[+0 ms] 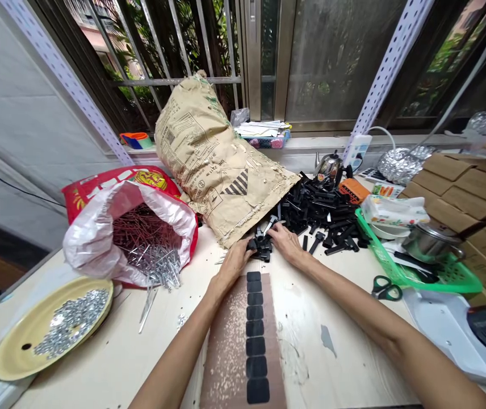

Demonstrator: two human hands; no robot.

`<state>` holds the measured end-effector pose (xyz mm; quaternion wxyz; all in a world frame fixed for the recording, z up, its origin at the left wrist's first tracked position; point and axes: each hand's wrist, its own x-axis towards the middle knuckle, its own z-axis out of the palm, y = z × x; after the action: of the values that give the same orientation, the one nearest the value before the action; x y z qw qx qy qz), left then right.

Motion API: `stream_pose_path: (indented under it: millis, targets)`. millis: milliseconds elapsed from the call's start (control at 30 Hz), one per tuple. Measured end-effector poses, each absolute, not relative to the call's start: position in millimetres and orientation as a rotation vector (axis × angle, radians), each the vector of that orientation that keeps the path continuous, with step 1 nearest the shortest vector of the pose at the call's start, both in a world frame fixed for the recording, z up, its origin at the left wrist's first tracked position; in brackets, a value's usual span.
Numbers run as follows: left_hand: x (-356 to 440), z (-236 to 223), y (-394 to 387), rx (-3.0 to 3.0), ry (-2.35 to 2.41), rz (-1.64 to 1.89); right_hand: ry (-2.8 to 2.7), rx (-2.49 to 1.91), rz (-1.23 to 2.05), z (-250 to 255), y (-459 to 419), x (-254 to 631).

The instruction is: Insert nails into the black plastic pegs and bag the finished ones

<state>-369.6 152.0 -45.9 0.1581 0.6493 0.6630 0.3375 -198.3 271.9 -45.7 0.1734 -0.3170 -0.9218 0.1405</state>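
My left hand is at the mouth of a big paper sack, its fingers closed at the edge of a small cluster of black plastic pieces. Just across from it, my right hand has its fingertips pinched on one of the black pieces, with a shiny light part by the fingers. A larger heap of black plastic parts spreads out behind my right hand. Below both hands lies a brown board, with a column of several black rounded squares along it.
The paper sack leans at the window. At left are an open bag of metal rods and a yellow plate of small metal parts. Scissors, a green basket, a kettle and cardboard boxes are at right.
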Motion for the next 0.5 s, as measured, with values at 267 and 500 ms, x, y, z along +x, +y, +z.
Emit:
stream_pose_path:
  millis: [267,500]
  targets:
    - [-363.1,-40.0,139.5,1.93,1.874,0.919,-2.747,-0.655,0.374,-26.2,278.0,-214.7]
    - [-357.1,-32.2,126.5,1.978,1.87,1.051,-2.808,-0.67,0.295,-9.9,308.2,-225.1]
